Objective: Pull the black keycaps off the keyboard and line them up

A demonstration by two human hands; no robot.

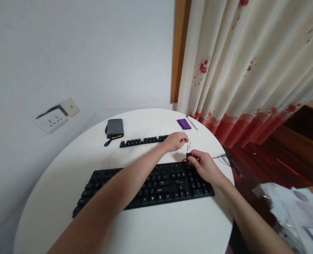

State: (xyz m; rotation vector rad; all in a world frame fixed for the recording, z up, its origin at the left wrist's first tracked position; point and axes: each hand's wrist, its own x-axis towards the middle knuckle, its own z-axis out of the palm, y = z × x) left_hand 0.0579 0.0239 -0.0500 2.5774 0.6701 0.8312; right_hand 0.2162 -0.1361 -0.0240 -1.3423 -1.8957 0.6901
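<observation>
The right hand is clamped, thumb against fingers, on the black end of a small wire tool. The tool's long axis runs away from the person, its two thin metal prongs pointing toward the far side of the desk. The left hand is at the prong tips, fingers curled in; whether they pinch a prong or are only just beside it, I cannot tell. So the tool lies between the hands, over the back edge of the keyboard toward its right end, with the keyboard's long side running left to right beneath both forearms. Beyond is a row of black keys, partly behind the left hand. Farther out are a gray pouch and a purple pouch.
</observation>
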